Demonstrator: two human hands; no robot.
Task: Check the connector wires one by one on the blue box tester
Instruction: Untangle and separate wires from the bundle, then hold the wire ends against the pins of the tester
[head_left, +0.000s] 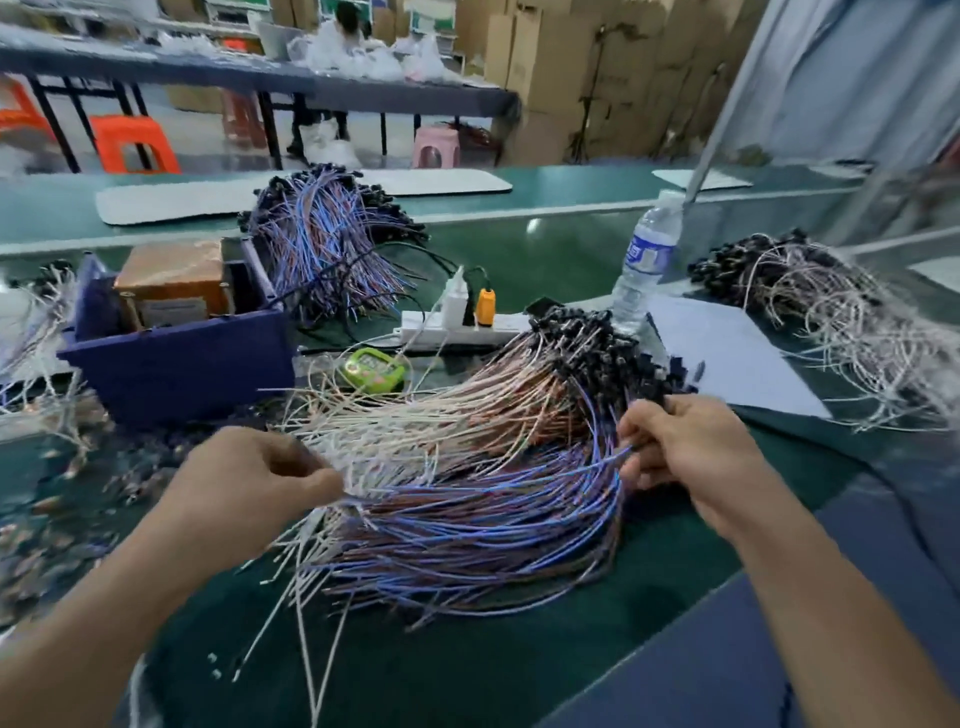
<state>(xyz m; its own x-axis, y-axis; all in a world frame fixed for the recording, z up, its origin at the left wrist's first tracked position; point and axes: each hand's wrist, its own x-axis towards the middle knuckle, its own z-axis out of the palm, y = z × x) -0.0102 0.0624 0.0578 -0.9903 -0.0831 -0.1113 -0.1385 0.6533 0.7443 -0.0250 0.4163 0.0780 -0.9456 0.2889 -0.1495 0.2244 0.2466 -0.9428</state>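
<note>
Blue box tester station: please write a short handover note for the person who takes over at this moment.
Hands: left hand pinches loose ends, right hand grips the black-connector side, both on the fanned bundle of white, brown and blue connector wires lying on the green mat.
Tester: dark blue plastic box tester stands behind the left hand, no hand on it.
Done: cannot tell.
Left: separate one wire, bring it to the tester, repeat.

Water bottle (648, 260), power strip (457, 332), stools (132, 143)
</note>
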